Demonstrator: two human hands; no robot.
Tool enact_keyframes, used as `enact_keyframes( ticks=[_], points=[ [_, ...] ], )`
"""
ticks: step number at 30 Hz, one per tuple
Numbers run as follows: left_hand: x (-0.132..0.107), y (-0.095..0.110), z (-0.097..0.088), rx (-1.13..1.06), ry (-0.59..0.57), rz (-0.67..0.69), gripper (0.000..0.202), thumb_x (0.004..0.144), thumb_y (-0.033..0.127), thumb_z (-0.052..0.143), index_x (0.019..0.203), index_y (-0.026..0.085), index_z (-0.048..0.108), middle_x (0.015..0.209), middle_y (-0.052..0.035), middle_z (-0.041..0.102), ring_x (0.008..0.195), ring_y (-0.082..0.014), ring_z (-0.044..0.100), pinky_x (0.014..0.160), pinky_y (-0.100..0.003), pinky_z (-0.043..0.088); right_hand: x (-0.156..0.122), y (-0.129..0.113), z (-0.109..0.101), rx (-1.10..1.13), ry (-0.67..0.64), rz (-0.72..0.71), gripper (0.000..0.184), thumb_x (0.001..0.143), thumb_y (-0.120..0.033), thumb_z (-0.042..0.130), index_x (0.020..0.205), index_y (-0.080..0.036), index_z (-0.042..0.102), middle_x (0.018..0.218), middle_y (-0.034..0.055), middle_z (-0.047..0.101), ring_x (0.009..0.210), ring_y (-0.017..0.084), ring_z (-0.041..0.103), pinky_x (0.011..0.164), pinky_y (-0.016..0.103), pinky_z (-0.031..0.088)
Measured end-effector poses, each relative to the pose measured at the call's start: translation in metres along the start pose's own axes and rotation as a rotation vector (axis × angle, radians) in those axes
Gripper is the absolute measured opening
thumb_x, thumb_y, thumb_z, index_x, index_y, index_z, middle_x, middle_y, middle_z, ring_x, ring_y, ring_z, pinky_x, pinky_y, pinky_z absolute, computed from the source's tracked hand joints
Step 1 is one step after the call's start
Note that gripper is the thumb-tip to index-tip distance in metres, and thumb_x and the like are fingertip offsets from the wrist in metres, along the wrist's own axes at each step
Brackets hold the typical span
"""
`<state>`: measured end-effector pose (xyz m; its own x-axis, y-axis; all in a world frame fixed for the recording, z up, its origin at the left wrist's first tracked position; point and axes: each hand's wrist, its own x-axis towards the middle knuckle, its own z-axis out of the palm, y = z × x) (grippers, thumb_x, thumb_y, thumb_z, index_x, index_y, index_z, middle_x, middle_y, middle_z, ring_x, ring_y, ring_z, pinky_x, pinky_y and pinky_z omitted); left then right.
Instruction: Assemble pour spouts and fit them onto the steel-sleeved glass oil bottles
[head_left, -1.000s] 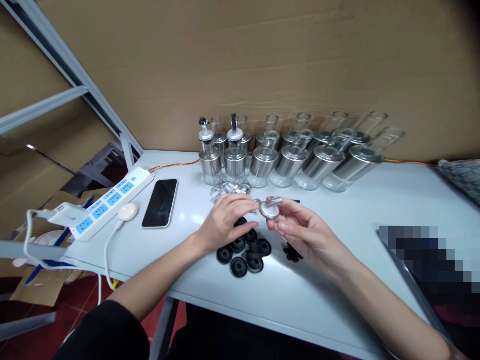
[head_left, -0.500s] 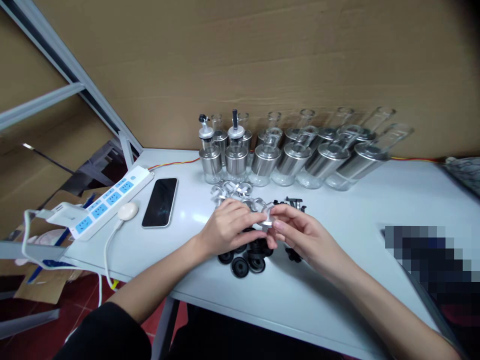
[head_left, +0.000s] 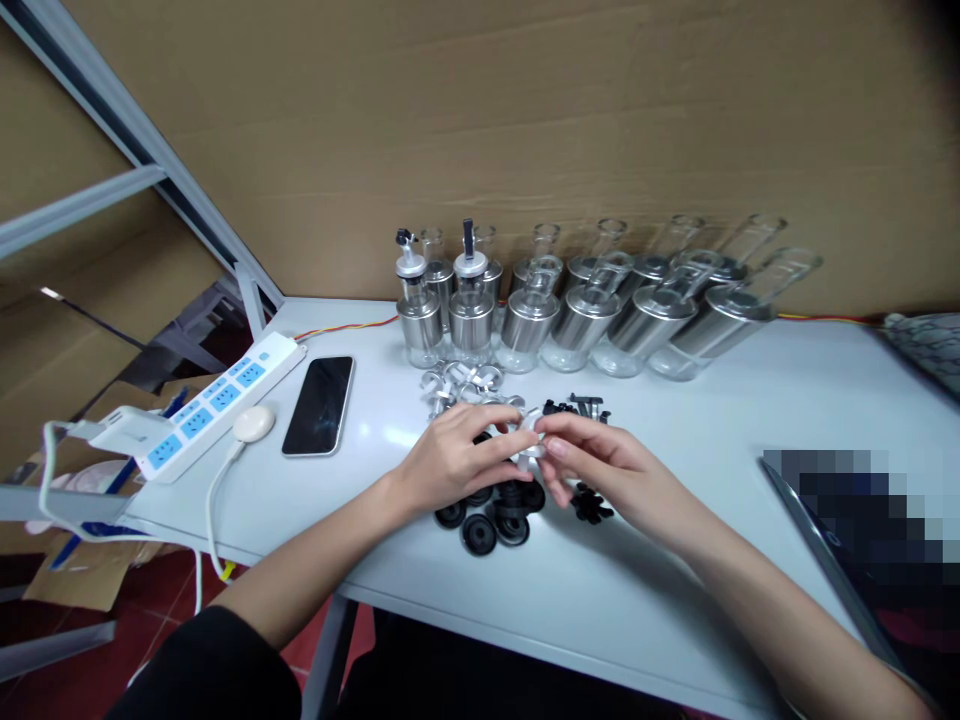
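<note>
Seen from the head camera, the left hand (head_left: 454,455) and right hand (head_left: 611,465) pinch a small silver fitting (head_left: 532,448) between fingertips and thumbs, just above black discs (head_left: 480,534) on a pale desk (head_left: 675,610). Fingers cover much of the fitting, leaving its exact shape hard to make out. Behind, metal-sleeved glass bottles (head_left: 529,328) stand in rows.
</note>
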<state>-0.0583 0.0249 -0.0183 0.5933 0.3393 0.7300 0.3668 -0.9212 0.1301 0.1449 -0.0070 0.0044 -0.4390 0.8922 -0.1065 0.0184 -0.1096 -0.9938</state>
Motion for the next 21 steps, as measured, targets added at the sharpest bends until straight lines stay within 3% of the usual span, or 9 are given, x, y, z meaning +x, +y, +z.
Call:
enact_keyframes(
  ticks=[3, 6, 8, 11, 21],
  points=[
    [0.000, 0.000, 0.000, -0.021, -0.009, -0.006, 0.024, 0.094, 0.035, 0.049, 0.108, 0.015, 0.054, 0.097, -0.0070, 0.067, 0.083, -0.0138, 0.064, 0.070, -0.025, 0.052, -0.001, -0.005, -0.020, -0.514, 0.057, -0.075, 0.025, 0.087, -0.039, 0.053, 0.086, -0.019, 0.067, 0.076, 0.0043, 0.066, 0.067, 0.017, 0.060, 0.062, 0.028, 0.044],
    [-0.001, 0.000, 0.000, -0.046, -0.006, -0.004, 0.024, 0.093, 0.033, 0.051, 0.108, 0.014, 0.053, 0.095, -0.0066, 0.067, 0.080, -0.0138, 0.065, 0.069, -0.026, 0.053, -0.001, -0.004, -0.039, -0.750, -0.087, 0.026, 0.026, 0.084, -0.038, 0.053, 0.075, -0.019, 0.069, 0.074, 0.0048, 0.069, 0.066, 0.018, 0.060, 0.062, 0.029, 0.044],
    [-0.002, -0.001, 0.000, -0.055, -0.005, 0.004, 0.023, 0.093, 0.032, 0.052, 0.108, 0.014, 0.053, 0.095, -0.0067, 0.068, 0.080, -0.0138, 0.065, 0.069, -0.026, 0.053, -0.001, -0.001, -0.047, -0.770, -0.182, 0.120, 0.027, 0.082, -0.038, 0.053, 0.075, -0.018, 0.070, 0.074, 0.0050, 0.070, 0.065, 0.019, 0.061, 0.063, 0.030, 0.045],
    [-0.002, -0.001, 0.001, -0.060, -0.002, 0.003, 0.023, 0.093, 0.032, 0.053, 0.108, 0.015, 0.054, 0.096, -0.0064, 0.068, 0.081, -0.0136, 0.065, 0.069, -0.026, 0.053, 0.000, 0.004, -0.050, -0.772, -0.225, 0.147, 0.027, 0.080, -0.037, 0.053, 0.075, -0.018, 0.070, 0.077, 0.0059, 0.071, 0.068, 0.020, 0.063, 0.067, 0.031, 0.047],
    [-0.004, -0.003, 0.003, -0.067, 0.006, -0.003, 0.024, 0.092, 0.031, 0.054, 0.109, 0.014, 0.055, 0.096, -0.0066, 0.067, 0.081, -0.0141, 0.065, 0.068, -0.026, 0.052, 0.001, 0.003, -0.043, -0.867, -0.113, 0.128, 0.028, 0.083, -0.037, 0.050, 0.082, -0.017, 0.070, 0.070, 0.0036, 0.068, 0.060, 0.016, 0.057, 0.059, 0.027, 0.043]
  ],
)
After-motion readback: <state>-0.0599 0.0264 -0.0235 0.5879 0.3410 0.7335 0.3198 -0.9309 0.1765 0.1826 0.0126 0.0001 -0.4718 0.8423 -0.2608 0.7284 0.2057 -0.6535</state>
